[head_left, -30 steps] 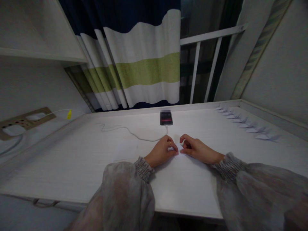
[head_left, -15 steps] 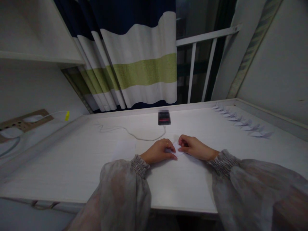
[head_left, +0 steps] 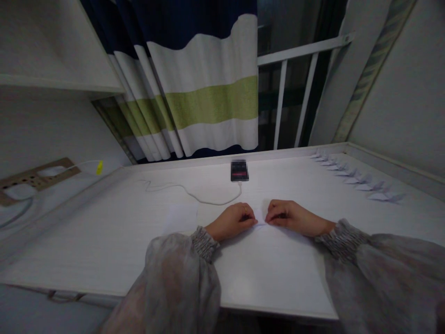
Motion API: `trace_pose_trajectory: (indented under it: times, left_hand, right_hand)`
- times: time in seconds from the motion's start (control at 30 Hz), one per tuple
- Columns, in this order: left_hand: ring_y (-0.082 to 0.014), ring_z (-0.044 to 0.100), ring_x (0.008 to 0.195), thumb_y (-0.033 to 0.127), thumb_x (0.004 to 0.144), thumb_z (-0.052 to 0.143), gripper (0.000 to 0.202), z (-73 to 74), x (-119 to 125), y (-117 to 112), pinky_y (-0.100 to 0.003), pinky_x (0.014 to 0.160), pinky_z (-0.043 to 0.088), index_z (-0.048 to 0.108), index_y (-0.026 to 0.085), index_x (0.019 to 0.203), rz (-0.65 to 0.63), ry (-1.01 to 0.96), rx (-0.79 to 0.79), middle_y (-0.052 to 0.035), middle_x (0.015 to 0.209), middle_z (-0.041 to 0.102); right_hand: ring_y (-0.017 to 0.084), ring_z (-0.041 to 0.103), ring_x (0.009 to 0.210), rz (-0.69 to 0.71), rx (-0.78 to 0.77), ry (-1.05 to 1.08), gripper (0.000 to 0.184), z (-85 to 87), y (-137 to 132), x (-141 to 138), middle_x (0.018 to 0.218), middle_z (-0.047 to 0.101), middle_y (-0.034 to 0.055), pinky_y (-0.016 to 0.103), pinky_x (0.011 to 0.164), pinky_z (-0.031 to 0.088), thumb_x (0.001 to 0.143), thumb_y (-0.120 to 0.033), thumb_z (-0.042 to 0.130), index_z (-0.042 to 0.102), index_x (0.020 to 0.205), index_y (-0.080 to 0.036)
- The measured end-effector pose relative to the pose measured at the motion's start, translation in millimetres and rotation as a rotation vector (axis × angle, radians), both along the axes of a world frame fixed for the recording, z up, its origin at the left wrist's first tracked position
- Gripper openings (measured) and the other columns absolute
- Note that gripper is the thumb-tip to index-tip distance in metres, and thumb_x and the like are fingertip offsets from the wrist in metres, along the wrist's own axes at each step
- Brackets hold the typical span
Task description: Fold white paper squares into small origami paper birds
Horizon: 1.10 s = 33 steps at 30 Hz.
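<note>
A small piece of white paper (head_left: 260,219) lies between my hands near the middle of the desk, its folds too faint to make out. My left hand (head_left: 237,220) pinches its left side, thumb against fingers, with a ring on one finger. On the other side my right hand (head_left: 290,217) has its fingertips closed on the paper's right edge. Parts of the paper are hidden under the fingers. Left of my left hand, a flat white sheet of paper (head_left: 181,217) rests on the desk.
Several folded white paper figures (head_left: 358,177) form a row at the back right of the white desk (head_left: 104,241). A dark device with a blurred screen (head_left: 239,170) stands at the back, joined to a white cable (head_left: 208,202). A power strip (head_left: 40,181) is at the left wall.
My left thumb has closed toward the fingers on the paper. My right hand has shifted slightly right and toward me, and its fingers now pinch the paper's right edge.
</note>
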<state>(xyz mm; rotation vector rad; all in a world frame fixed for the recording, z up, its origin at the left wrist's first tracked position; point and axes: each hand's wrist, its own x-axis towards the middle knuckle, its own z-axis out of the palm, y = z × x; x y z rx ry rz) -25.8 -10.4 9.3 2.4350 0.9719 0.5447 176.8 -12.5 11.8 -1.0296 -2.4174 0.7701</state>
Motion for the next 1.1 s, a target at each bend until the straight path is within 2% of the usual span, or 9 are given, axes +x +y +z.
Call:
trace_pose_trajectory:
  times: [0.1,0.27,0.57,0.8,1.1]
  left_hand:
    - [-0.0108,0.047,0.069,0.025,0.076,0.05,0.014,-0.1,1.0,-0.7,-0.022,0.065,0.037,0.057,0.014,0.073,0.035,0.025,0.007,-0.0017,0.074,0.056]
    - [-0.0097,0.045,0.061,0.028,0.078,0.046,0.018,-0.2,2.0,-1.7,-0.022,0.06,0.034,0.058,0.015,0.077,0.134,0.059,0.008,0.0001,0.066,0.054]
    - [-0.0091,0.044,0.058,0.028,0.076,0.049,0.015,-1.7,1.5,-1.3,-0.022,0.057,0.034,0.057,0.015,0.075,0.174,0.06,0.007,0.0007,0.066,0.054]
    - [-0.011,0.048,0.07,0.024,0.077,0.047,0.012,-5.0,1.9,0.6,-0.024,0.066,0.038,0.055,0.014,0.075,0.097,0.036,0.074,-0.0028,0.081,0.054]
    - [-0.0121,0.048,0.072,0.022,0.078,0.045,0.01,-10.6,3.3,-0.5,-0.025,0.068,0.04,0.051,0.014,0.077,0.079,0.055,0.103,-0.0039,0.082,0.052]
  right_hand:
    - [0.013,0.052,0.069,0.005,-0.017,0.019,0.015,-0.3,-1.0,0.3,0.074,0.054,0.0038,0.025,0.064,0.041,0.074,-0.022,0.051,0.064,0.071,-0.014]
    - [0.012,0.05,0.064,-0.078,-0.03,0.021,0.01,-4.3,-3.5,-5.6,0.071,0.053,0.0019,0.024,0.06,0.04,0.072,-0.023,0.055,0.06,0.07,-0.014]
    - [0.012,0.049,0.063,-0.136,-0.056,0.032,0.005,-6.1,-4.6,-10.8,0.07,0.052,0.0017,0.024,0.06,0.039,0.071,-0.015,0.053,0.057,0.07,-0.013]
    - [0.012,0.049,0.065,-0.172,0.007,-0.057,0.008,-1.9,-9.2,-16.2,0.072,0.052,0.0027,0.024,0.061,0.039,0.072,-0.011,0.049,0.055,0.068,-0.014]
    - [0.012,0.049,0.066,-0.181,0.002,-0.145,0.006,0.7,-11.6,-16.6,0.075,0.052,0.0038,0.024,0.061,0.04,0.071,-0.011,0.049,0.054,0.07,-0.014]
